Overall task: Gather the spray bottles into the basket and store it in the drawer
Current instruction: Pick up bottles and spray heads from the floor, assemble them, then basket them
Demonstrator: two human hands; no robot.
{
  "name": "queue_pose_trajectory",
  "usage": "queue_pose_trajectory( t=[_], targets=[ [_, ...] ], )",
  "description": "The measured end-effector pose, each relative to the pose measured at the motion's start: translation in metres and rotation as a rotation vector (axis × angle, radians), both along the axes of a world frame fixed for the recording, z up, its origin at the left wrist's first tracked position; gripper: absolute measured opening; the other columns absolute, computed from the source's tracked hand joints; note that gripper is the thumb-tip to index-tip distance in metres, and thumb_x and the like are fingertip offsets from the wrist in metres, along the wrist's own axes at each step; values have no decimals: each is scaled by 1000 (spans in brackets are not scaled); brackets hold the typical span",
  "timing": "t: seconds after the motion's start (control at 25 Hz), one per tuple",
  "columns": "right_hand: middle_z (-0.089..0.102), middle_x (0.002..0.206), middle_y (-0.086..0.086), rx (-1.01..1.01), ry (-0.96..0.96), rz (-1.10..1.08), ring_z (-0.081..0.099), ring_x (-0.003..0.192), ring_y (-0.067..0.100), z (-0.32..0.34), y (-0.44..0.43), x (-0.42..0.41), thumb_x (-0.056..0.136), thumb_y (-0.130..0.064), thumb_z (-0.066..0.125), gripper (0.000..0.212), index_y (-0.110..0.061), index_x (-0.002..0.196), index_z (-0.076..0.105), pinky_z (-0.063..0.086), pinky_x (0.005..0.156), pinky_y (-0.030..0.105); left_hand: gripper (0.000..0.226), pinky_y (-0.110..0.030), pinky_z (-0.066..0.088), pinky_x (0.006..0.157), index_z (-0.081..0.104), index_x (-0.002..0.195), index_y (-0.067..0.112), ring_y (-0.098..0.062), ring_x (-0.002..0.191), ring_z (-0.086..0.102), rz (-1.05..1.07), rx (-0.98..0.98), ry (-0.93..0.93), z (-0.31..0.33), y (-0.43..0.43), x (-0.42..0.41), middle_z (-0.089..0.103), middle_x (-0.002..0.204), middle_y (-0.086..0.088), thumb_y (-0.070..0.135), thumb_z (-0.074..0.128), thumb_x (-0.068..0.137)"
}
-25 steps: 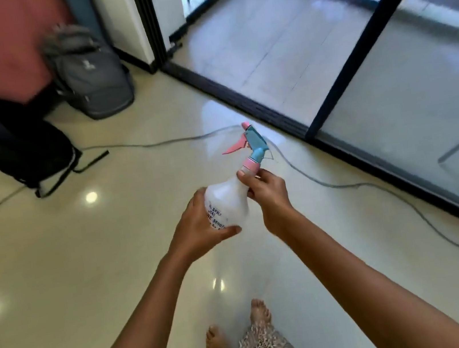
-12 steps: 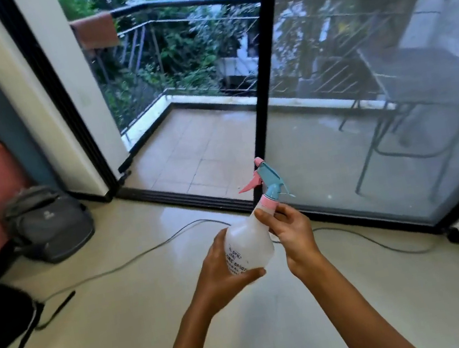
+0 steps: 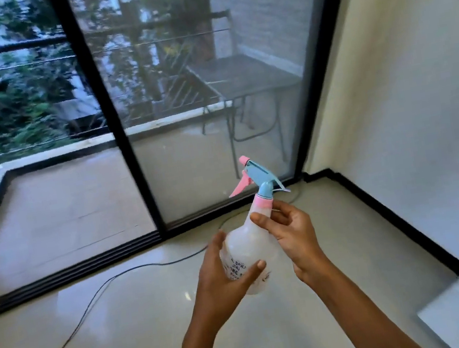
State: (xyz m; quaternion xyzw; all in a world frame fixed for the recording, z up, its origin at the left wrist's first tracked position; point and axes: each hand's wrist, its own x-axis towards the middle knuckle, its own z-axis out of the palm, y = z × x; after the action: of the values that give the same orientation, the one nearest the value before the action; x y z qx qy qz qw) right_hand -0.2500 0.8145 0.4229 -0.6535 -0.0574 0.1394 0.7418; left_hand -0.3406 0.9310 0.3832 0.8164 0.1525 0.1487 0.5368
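Spray bottle (image 3: 247,249): a rounded, translucent white plastic body with dark printed lettering low on its side, narrowing to a pink collar and a pale blue spray head with a pink trigger and pink nozzle tip. It is held in the air in front of the person, above a glossy cream tiled floor (image 3: 121,335). The left hand (image 3: 224,280) cups the lower body from the left and beneath, fingers curled partway round and thumb laid across the printed side. The right hand (image 3: 293,233) grips the shoulder and neck just below the collar, fingers loosely bent, thumb on the front. The bottle's long axis runs from the base, near the person, up and away, tilted slightly right; the nozzle and trigger point left. Behind it are a black-framed sliding glass door (image 3: 128,147), a thin dark cable (image 3: 97,297) trailing over the floor, and a plain cream wall (image 3: 418,83) at right.
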Motion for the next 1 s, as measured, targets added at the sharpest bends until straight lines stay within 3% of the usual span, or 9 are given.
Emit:
queue_pose_trajectory(
  t=[0.12,0.28,0.48,0.8,0.92,1.0],
  targets=[
    [74,91,2,-30,-19,-169,70,78,10,3,-58,-7,74,-16,75,27,-14,99,66,56,66,21,91,-16,44,82,33,134,30,-5,110,47,-197,35,10,7,-44,19,45,129,13,59,73,58],
    [75,86,-1,-44,-41,-334,70,77,9,6,-123,-20,69,-18,78,26,-20,93,68,55,63,16,84,-26,53,82,36,130,33,-9,107,52,-396,62,9,12,-106,31,49,126,10,58,73,59],
    [75,85,-6,-21,-45,-527,70,78,7,8,-200,-41,65,-27,81,31,-23,93,69,55,61,17,76,-15,47,76,39,123,41,-3,101,51,-548,107,-70,15,-186,31,48,116,20,59,73,57],
    [74,88,-12,-50,-97,-686,69,82,4,12,-370,-84,65,-32,80,32,-29,95,67,54,63,15,66,-12,49,74,37,106,66,9,104,50,-666,44,-164,11,-356,12,50,107,40,66,71,50],
    [72,87,-23,-71,-137,-777,66,83,-4,18,-460,-117,58,-43,78,37,-34,91,66,50,59,7,69,-2,45,68,37,109,64,15,106,45,-729,4,-169,5,-444,-8,46,106,46,71,70,48],
    [72,85,-22,-98,-166,-860,66,82,-6,20,-518,-142,55,-44,76,35,-34,87,65,48,58,4,74,-6,46,74,40,112,55,12,107,46,-785,-24,-169,2,-500,-24,44,111,41,71,70,47]
  ],
)
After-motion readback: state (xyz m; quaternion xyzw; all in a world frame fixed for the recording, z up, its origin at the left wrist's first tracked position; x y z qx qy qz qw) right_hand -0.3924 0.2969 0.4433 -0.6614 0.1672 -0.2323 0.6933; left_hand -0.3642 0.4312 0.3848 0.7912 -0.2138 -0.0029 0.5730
